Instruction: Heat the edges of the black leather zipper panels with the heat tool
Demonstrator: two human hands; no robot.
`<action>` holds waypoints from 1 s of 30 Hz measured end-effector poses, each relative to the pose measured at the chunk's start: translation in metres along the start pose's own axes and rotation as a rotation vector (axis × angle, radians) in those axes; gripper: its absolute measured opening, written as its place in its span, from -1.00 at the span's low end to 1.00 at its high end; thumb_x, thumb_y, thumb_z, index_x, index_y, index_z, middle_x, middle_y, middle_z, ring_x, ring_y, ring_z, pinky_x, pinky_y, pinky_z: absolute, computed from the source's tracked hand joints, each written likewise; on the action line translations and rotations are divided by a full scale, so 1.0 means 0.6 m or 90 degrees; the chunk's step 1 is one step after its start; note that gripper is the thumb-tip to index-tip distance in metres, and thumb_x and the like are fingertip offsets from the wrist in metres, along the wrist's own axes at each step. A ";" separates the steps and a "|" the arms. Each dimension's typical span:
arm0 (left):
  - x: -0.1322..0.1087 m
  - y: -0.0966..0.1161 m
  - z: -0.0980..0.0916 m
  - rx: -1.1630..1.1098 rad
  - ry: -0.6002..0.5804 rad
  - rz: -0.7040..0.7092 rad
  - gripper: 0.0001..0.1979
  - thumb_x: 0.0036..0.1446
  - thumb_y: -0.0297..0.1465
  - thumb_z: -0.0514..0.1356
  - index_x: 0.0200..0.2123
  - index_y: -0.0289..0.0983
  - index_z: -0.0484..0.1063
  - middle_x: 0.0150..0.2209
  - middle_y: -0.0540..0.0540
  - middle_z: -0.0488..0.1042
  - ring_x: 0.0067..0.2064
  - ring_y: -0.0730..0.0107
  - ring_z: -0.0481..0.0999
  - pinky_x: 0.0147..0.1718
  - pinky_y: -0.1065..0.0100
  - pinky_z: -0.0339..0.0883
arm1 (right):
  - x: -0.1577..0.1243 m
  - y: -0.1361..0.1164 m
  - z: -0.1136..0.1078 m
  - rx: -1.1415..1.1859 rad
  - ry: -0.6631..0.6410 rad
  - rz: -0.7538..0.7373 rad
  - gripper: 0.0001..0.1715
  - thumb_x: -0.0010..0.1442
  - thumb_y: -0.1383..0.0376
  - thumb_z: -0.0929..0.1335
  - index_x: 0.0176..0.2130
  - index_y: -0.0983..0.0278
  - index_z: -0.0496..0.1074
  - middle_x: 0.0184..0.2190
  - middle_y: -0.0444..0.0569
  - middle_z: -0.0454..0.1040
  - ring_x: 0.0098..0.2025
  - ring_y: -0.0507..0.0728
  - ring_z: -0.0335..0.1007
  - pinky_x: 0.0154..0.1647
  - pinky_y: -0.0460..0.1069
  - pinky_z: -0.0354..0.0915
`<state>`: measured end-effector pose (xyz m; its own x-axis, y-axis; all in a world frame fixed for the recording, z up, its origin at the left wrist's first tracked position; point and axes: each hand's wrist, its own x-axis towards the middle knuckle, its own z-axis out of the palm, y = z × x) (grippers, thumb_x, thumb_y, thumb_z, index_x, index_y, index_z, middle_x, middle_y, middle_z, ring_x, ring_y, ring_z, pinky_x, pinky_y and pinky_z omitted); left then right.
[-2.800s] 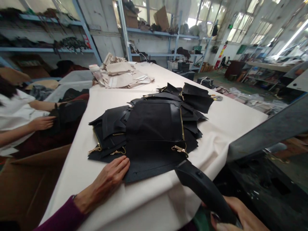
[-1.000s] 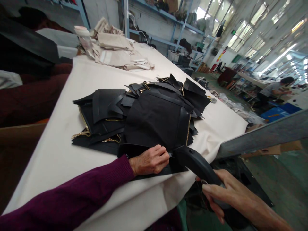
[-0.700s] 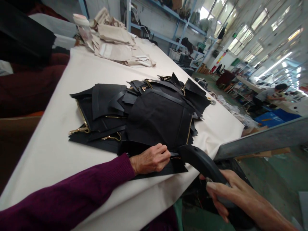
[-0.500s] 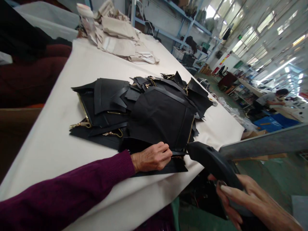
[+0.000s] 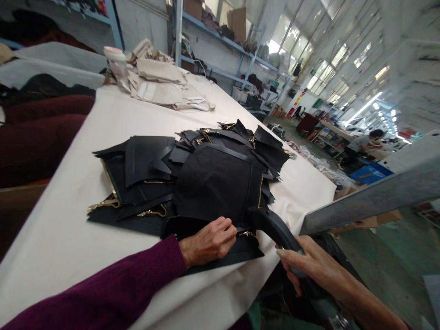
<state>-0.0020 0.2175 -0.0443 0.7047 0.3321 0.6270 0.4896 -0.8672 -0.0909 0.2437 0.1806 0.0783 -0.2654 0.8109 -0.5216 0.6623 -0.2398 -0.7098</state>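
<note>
While our maroon sleeve (image 5: pixel 103 293) stretches in from the left edge across the cream table cover (image 5: pixel 68 229), we rest our left hand (image 5: pixel 208 240) on the near edge of the top black panel (image 5: pixel 216 183), fingers curled and pinching the fabric by its gold zipper pull (image 5: pixel 248 234). Behind it the heap of black zippered pieces (image 5: pixel 144 178) lies in the middle of the table, fanned loosely, some corners jutting toward the far side, and well beyond it sits a pile of beige cloth (image 5: pixel 161 85). Moving right, the black handheld tool (image 5: pixel 275 229) has its nose touching the panel's near right corner, just beside our left fingertips. Our right hand (image 5: pixel 309 266) is wrapped closed around its handle, off the table edge. We judge the main risk to be that closeness: if the tool slips leftward, it could catch our fingers or the zipper pull. The loose stack could also slide if we tug the top panel, dragging pieces toward the table edge.
</note>
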 end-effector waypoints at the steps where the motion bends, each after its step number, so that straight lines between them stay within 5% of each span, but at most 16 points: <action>1: 0.001 0.000 -0.001 0.004 -0.001 -0.001 -0.76 0.17 -0.65 0.01 -0.50 -0.35 0.33 -0.42 -0.08 0.27 -0.38 0.35 0.21 -0.42 0.29 0.13 | -0.003 -0.004 -0.008 -0.014 0.029 -0.013 -0.59 0.22 0.02 0.27 -0.47 0.28 0.30 -0.70 -0.21 0.33 -0.66 0.02 0.29 -0.58 -0.10 0.22; 8: 0.001 -0.001 -0.002 0.007 -0.048 -0.002 -0.80 0.17 -0.63 0.03 -0.46 -0.36 0.35 -0.42 -0.09 0.28 -0.37 0.33 0.22 -0.42 0.27 0.15 | 0.014 -0.028 -0.052 0.061 0.127 -0.057 -0.63 0.18 0.08 0.29 -0.50 0.29 0.32 -0.72 -0.19 0.33 -0.66 0.04 0.29 -0.60 -0.08 0.21; 26: -0.005 0.000 0.009 -0.032 -0.075 -0.070 -0.85 0.06 -0.67 0.05 -0.36 -0.36 0.34 -0.32 -0.12 0.33 -0.27 0.28 0.30 -0.17 0.22 0.34 | 0.223 -0.106 -0.097 0.188 0.079 -0.175 -0.69 0.13 0.15 0.36 -0.50 0.32 0.35 -0.69 -0.20 0.31 -0.66 -0.01 0.25 -0.62 -0.10 0.23; 30: -0.010 -0.006 0.021 -0.052 -0.053 -0.083 -0.86 0.05 -0.66 0.07 -0.36 -0.34 0.32 -0.34 -0.09 0.33 -0.28 0.28 0.32 -0.18 0.23 0.35 | 0.227 -0.116 -0.120 0.233 0.093 -0.177 -0.70 0.10 0.15 0.39 -0.48 0.33 0.35 -0.63 -0.19 0.30 -0.63 -0.03 0.23 -0.63 -0.11 0.21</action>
<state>-0.0015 0.2233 -0.0573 0.6800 0.4697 0.5629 0.5380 -0.8414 0.0522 0.2117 0.3461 0.0907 -0.2794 0.9310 -0.2350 0.2828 -0.1541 -0.9467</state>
